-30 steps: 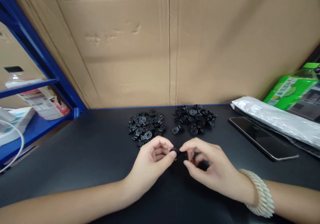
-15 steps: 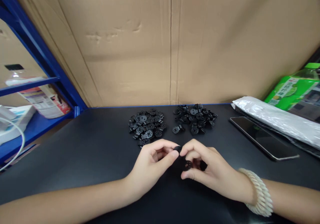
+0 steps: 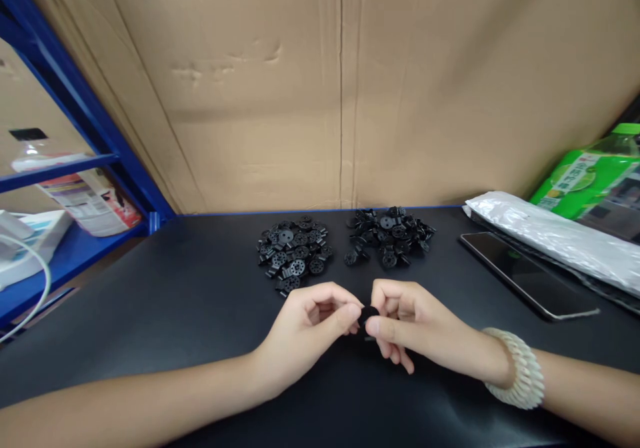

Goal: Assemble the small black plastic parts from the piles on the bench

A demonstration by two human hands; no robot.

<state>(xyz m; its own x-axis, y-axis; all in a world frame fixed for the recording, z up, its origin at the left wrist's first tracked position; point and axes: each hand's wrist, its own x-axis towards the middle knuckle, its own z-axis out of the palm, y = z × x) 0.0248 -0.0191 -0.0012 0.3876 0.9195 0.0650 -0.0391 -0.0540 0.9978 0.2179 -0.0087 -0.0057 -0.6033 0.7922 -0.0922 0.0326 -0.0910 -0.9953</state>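
Note:
A small black round plastic part (image 3: 369,314) is pinched between my two hands above the dark table. My left hand (image 3: 320,321) grips its left edge between thumb and forefinger. From the other side my right hand (image 3: 407,318) presses its thumb on the part, with the forefinger behind and the lower fingers curled beneath. The fingers cover much of the part, so its detail is hidden. Just beyond my left hand lies a pile of black perforated disc parts with clips (image 3: 297,251). A second heap of similar black parts (image 3: 393,231) sits farther right.
A smartphone (image 3: 525,275) lies on the black table (image 3: 165,301) at right, beside a silvery plastic package (image 3: 560,235) and a green-labelled bottle (image 3: 575,178). Cardboard (image 3: 260,101) walls off the back. At left stands a blue shelf (image 3: 90,101) with a large bottle (image 3: 93,201).
My right hand has turned, its thumb rising onto the black part and its lower fingers extending below. The perforated disc that showed in it is now hidden. My left hand barely moved.

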